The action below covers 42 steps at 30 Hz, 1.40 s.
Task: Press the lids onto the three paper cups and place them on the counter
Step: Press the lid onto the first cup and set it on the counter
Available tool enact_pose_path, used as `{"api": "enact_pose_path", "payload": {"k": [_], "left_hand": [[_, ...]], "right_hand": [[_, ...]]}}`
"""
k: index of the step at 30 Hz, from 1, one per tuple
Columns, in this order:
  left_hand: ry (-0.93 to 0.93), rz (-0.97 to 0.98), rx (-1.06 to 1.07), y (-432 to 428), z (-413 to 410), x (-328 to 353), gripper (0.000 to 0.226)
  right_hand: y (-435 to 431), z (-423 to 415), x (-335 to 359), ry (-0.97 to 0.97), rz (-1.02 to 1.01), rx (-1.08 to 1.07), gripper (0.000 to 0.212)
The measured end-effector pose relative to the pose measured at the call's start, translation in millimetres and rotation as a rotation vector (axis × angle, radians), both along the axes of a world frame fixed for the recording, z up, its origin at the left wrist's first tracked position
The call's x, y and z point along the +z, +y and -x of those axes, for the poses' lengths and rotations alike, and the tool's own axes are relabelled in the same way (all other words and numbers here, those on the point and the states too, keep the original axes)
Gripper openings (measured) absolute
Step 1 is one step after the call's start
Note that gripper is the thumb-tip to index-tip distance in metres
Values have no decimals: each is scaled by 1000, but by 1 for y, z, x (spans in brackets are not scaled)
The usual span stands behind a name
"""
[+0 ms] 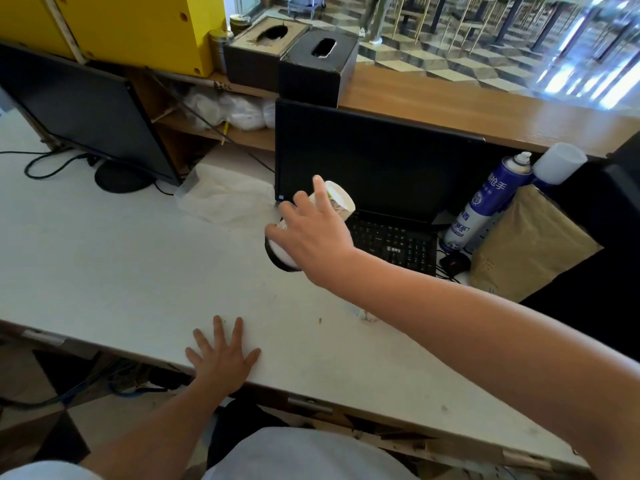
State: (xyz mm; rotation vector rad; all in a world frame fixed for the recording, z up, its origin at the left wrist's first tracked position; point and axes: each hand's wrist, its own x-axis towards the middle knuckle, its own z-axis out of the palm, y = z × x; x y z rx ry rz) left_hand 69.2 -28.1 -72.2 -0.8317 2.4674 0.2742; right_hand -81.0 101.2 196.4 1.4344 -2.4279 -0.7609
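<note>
Far left first: a dark flat monitor (79, 109) stands on the white desk (104, 254). Nearer me, my left hand (223, 355) lies flat on the desk by its front edge, fingers spread and straight, holding nothing.

Further right, my right hand (311, 233) is stretched out ahead, fingers and thumb wrapped round a white printed paper cup (337, 200). The cup is off the desk and tipped well over, its black plastic lid (277, 259) pointing down-left and its base up toward the open black laptop (381, 161) just behind. (I see only this one cup; the other two are not in view.) The lid looks to be on, though I cannot tell whether it is seated all round the rim.

I judge the step in hand is carrying this capped cup to be set down, likely on the brown wooden ledge (485, 116) beyond the laptop screen. To do it well I'd bring the cup upright first — tilted like this, a loose lid could let go. Then I'd lift it clear of the screen's top edge and set it on a bare stretch of ledge, away from the black tissue box (315, 67).

Right of the laptop stands a blue-and-white spray can (485, 206) — I'd keep my forearm off it.
</note>
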Motion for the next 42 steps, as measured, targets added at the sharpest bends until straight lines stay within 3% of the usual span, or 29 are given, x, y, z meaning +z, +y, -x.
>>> {"api": "enact_pose_path", "payload": {"k": [4,8,10,14,18,22,25,28,33,42], "left_hand": [[8,-32,-2,-2,2,1,82],[7,-17,-18,-2,1,0,83],[6,-18,-12,-1,2,1,83],[-2,-34,18,-1,3,6,82],[3,-77,53,-1,7,11,81],[-12,-95,45,-1,8,11,81],[-26,-83,26,-2,8,11,82],[-30,-81,20,-1,8,12,82],[-35,-64,10,-1,7,11,83],[-33,-63,11,-1,6,6,84]], "right_hand": [[-13,-10,-16,90,-177,-14,51],[-24,-25,-54,54,-419,-57,64],[-25,-24,-60,32,-400,-46,66],[-18,-13,-39,14,-163,-18,60],[-1,-12,-20,-174,123,-144,81],[18,-10,-48,-452,508,-313,86],[26,-11,-78,-825,858,-494,89],[36,-18,-103,-1131,1128,-542,89],[54,-37,-138,-1330,1256,-688,87],[60,-44,-152,-1347,1226,-741,88]]}}
